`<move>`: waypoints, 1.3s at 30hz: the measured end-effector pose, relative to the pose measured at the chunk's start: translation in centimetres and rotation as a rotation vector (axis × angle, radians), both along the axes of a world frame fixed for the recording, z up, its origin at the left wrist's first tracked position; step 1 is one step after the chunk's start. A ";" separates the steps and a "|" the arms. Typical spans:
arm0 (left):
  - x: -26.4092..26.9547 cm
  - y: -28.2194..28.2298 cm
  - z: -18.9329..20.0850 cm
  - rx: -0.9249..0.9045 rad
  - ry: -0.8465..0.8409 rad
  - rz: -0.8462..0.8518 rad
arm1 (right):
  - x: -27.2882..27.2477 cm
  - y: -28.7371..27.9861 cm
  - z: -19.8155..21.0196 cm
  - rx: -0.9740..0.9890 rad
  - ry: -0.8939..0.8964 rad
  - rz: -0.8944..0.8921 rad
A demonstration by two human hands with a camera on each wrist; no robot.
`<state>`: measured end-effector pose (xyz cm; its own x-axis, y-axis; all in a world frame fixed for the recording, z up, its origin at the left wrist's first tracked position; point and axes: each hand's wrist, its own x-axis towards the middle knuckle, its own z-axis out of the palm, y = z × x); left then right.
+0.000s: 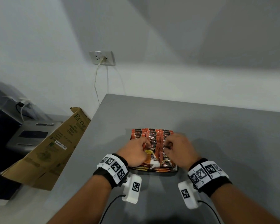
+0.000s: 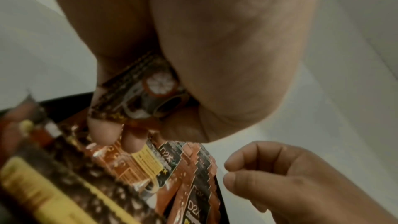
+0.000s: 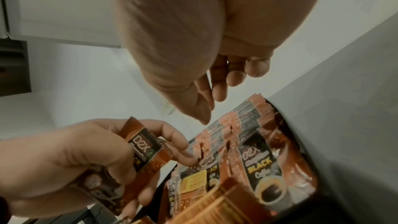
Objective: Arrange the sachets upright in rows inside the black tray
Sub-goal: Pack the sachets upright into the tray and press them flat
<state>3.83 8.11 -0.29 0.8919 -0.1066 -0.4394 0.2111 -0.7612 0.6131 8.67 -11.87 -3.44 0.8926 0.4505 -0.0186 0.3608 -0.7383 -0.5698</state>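
Sachets [image 1: 152, 136] hide the left hand's [image 3: 71, 164] clamped sachet [image 3: 144, 151] overhead; right hand [image 3: 193, 48] fingers loosely spread.

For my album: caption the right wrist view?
Left hand holds coffee sachets beside upright rows in the black tray.

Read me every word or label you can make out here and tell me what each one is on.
"D2X": sachet held in the left hand.
"D2X", "BLACK", "Coffee": front sachet in the black tray.
"ECO": cardboard box.
Box sticker: starts "SM-", the rest too blurred.
Yellow sachet panels, other box print, wristband markers: unreadable.
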 end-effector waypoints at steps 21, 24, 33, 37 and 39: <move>-0.5 2.1 -0.7 -0.191 0.080 0.100 | -2.3 3.0 1.4 0.242 0.182 0.052; -0.6 2.3 -1.1 -0.263 0.125 0.145 | -2.3 3.2 1.2 0.214 0.189 0.077; -1.1 2.7 -1.3 -0.429 0.127 0.150 | -2.9 5.0 0.6 0.379 0.173 0.165; -1.4 2.7 -0.9 -0.460 0.122 0.162 | -2.6 5.4 0.7 0.427 0.218 0.091; -1.6 2.8 -0.9 -0.490 0.127 0.182 | -2.6 5.2 0.9 0.421 0.233 0.096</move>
<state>2.23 10.89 -1.17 0.8581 -0.1748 -0.4827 0.4086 -0.3369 0.8483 6.10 -6.70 -2.59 0.8403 0.5421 -0.0111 0.2438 -0.3960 -0.8853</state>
